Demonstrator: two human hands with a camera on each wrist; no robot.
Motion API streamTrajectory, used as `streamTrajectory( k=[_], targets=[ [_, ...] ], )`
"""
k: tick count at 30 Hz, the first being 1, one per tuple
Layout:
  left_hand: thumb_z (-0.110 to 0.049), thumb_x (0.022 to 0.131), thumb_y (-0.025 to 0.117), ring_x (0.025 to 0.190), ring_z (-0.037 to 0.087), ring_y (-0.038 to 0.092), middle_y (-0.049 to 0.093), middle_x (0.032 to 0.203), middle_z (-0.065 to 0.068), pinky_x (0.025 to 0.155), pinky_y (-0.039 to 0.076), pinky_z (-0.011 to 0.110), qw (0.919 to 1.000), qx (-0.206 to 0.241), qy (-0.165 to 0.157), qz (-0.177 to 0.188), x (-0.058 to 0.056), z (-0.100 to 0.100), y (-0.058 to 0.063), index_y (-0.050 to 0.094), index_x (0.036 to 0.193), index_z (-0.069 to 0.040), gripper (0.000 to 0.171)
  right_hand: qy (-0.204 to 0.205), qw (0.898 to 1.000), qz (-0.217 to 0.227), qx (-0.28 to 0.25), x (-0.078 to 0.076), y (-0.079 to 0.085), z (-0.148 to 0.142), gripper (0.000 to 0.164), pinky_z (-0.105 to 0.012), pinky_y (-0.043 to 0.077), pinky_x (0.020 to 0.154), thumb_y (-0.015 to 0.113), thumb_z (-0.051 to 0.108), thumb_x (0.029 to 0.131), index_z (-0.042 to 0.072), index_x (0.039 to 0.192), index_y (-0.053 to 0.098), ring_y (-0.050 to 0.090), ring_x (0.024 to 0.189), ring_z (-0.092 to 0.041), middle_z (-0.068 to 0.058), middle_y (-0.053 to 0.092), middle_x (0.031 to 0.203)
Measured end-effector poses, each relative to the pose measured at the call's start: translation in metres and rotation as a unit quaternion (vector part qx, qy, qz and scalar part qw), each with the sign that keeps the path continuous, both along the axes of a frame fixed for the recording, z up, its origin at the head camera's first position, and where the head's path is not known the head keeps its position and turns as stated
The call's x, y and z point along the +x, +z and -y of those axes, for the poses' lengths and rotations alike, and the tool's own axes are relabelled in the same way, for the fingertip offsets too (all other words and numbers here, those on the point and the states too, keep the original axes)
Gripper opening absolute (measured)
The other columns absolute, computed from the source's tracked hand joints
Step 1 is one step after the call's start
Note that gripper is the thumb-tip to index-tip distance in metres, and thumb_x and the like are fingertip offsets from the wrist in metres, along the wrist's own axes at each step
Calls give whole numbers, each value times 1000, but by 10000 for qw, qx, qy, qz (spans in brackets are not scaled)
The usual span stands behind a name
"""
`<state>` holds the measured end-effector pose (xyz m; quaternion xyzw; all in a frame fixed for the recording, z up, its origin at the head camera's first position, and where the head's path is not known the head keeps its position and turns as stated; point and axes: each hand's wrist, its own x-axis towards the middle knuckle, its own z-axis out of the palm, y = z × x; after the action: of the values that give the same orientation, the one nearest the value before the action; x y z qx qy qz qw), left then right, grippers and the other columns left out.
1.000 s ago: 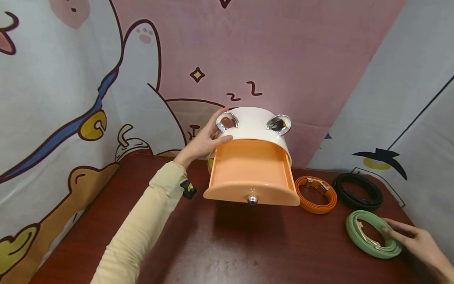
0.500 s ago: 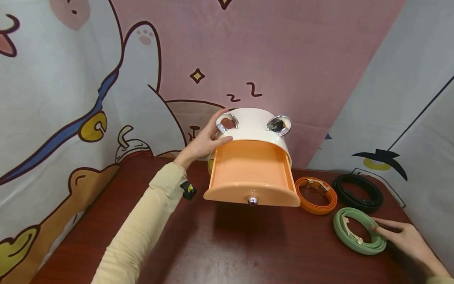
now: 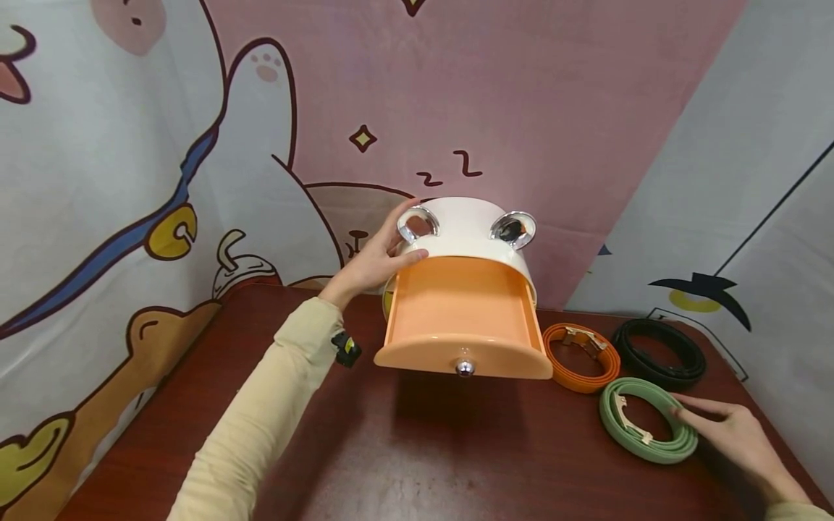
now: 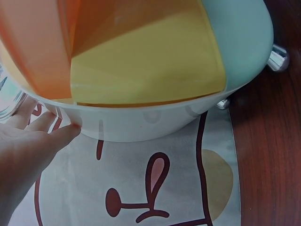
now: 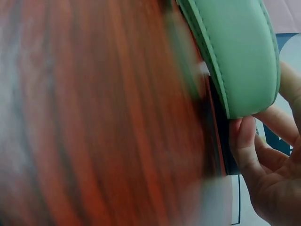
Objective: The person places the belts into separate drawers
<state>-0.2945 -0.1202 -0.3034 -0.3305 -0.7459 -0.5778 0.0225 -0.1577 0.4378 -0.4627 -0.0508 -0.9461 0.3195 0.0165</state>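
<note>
— The right hand point(image 3: 736, 438) pinches the coiled green belt point(image 3: 645, 449); the left hand point(image 3: 374, 262) grasps the side of the white cabinet point(image 3: 464, 228), thumb at its front edge.
— And beneath?
— A dark red table point(image 3: 417, 463). The cabinet stands towards its back, the peach drawer point(image 3: 417, 354) out, flat floor showing between its walls.
— Where's the green belt?
— Right of the drawer, just in front of the coiled orange belt point(image 3: 580, 381) and black belt point(image 3: 661, 373).
— Anything smaller?
— A pale metal buckle point(image 3: 632, 423) inside the green coil; a silver knob point(image 3: 465, 368) on the drawer.
</note>
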Motion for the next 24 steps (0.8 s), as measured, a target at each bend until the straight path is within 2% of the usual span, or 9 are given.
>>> streamTrajectory(
  k=[4, 7, 10, 11, 13, 18, 24],
  targets=[
    [-6, 94, 63, 138, 13, 30, 31, 151, 5, 113, 17, 47, 10000, 9, -17, 20, 0, 0, 0, 16, 154, -26, 80, -76, 10000, -43, -39, 1, 1, 5, 56, -17, 32, 59, 70, 43, 88, -4, 119, 66, 43, 76, 8, 1, 67, 105],
    [-4, 94, 63, 139, 15, 29, 31, 151, 7, 113, 16, 47, 10000, 19, -36, 43, 0, 0, 1, 14, 155, -25, 81, -136, 9996, -93, -219, 3, 2, 8, 54, -18, 33, 59, 70, 43, 88, -2, 117, 68, 44, 73, 6, 13, 66, 98],
    [-2, 93, 62, 139, 19, 30, 30, 152, 10, 113, 16, 49, 10000, 34, -60, 55, 1, -1, 3, 13, 155, -22, 81, -222, 9988, -138, -406, 5, 2, 12, 52, -20, 31, 59, 70, 43, 88, 0, 117, 69, 44, 71, -5, 25, 61, 93],
    [-1, 93, 61, 139, 20, 30, 31, 151, 12, 113, 16, 50, 9999, 52, -77, 72, 2, -1, 4, 12, 155, -21, 81, -255, 9987, -141, -408, 6, 3, 12, 52, -19, 31, 59, 70, 44, 88, 1, 118, 69, 44, 71, -5, 27, 60, 92],
    [1, 93, 61, 138, 24, 31, 31, 151, 15, 113, 16, 51, 9999, 77, -99, 104, 5, -2, 7, 11, 155, -17, 81, -326, 9986, -118, -402, 6, 4, 14, 53, -20, 31, 60, 69, 46, 87, 3, 119, 69, 45, 73, -4, 28, 59, 93],
    [2, 93, 60, 138, 27, 32, 31, 150, 18, 112, 16, 53, 9998, 48, -112, 147, 11, -3, 12, 11, 155, -14, 81, -551, 9977, -92, -384, 7, 11, 20, 56, -20, 34, 63, 69, 50, 86, 5, 120, 69, 41, 82, 11, 29, 57, 96],
    [-2, 94, 61, 139, 26, 31, 33, 149, 14, 113, 16, 49, 9999, 24, -88, 51, 0, -1, 3, 12, 155, -21, 81, -784, 9957, -85, -494, 9, 23, 33, 57, -23, 35, 65, 70, 52, 85, 7, 119, 70, 39, 82, 17, 23, 60, 95]
  ],
)
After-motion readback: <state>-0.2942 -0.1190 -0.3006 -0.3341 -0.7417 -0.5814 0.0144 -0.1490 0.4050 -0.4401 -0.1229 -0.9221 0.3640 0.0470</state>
